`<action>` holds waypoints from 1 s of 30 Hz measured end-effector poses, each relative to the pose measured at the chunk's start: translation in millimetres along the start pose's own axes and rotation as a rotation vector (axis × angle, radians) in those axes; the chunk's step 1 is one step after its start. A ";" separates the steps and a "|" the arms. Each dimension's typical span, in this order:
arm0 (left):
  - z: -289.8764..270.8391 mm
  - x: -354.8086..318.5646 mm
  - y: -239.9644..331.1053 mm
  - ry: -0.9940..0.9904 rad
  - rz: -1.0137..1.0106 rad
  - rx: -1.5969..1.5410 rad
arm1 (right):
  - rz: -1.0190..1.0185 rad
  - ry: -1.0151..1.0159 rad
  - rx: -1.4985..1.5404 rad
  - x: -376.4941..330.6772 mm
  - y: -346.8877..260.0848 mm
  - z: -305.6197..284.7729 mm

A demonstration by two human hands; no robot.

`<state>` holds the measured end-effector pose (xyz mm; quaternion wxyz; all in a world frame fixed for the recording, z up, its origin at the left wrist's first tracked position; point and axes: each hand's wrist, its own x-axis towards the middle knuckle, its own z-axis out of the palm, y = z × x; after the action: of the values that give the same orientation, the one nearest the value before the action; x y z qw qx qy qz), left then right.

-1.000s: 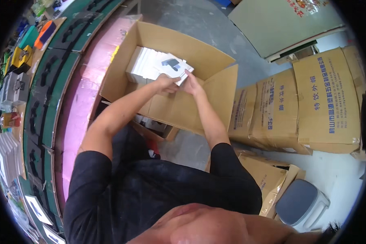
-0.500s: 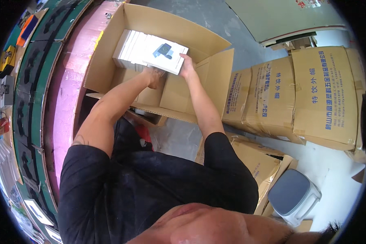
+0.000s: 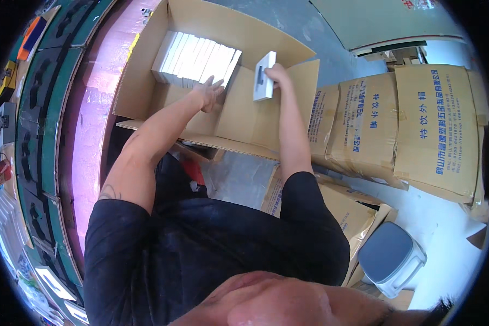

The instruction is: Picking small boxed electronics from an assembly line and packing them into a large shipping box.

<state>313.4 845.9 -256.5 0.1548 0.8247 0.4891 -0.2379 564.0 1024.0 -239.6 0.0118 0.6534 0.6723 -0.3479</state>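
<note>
My right hand (image 3: 277,75) grips a thin white box (image 3: 263,81) by its right side. The box is tilted on edge above the right part of a large open cardboard carton (image 3: 239,135), and a dark printed shape shows on its face. Inside the carton, at the far left, a row of similar white boxes (image 3: 195,57) stands on edge, packed side by side. At the near right end of that row is my left hand (image 3: 209,93), fingers spread and nothing held. Whether its fingertips touch the last box I cannot tell.
Left of the carton runs a pink-topped bench (image 3: 95,117) beside a green conveyor line with black fixtures (image 3: 38,141). Closed cardboard cartons (image 3: 434,130) stand at right. Nearer are another carton (image 3: 348,214) and a grey-lidded white bin (image 3: 388,255).
My right hand has moved right with one white box, away from the row. The printed boxes that leaned there now stand upright in it. My left hand's fingers have spread beside them.
</note>
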 end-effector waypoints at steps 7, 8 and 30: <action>17.5 -0.7 -16.5 0.033 -0.006 -0.143 | 0.093 -0.323 0.612 -7.8 -60.7 140.3; 17.9 -0.7 -17.9 0.078 -0.008 -0.143 | 0.143 -0.295 0.672 -6.0 -66.1 145.0; 73.7 -675.1 -47.9 1.723 -1.570 -0.305 | 0.149 -0.441 0.596 40.7 -36.1 138.6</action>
<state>-22.1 337.7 47.8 -0.3191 0.1585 0.8299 0.4292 465.2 996.0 -347.4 -0.0088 0.5847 0.4735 -0.6587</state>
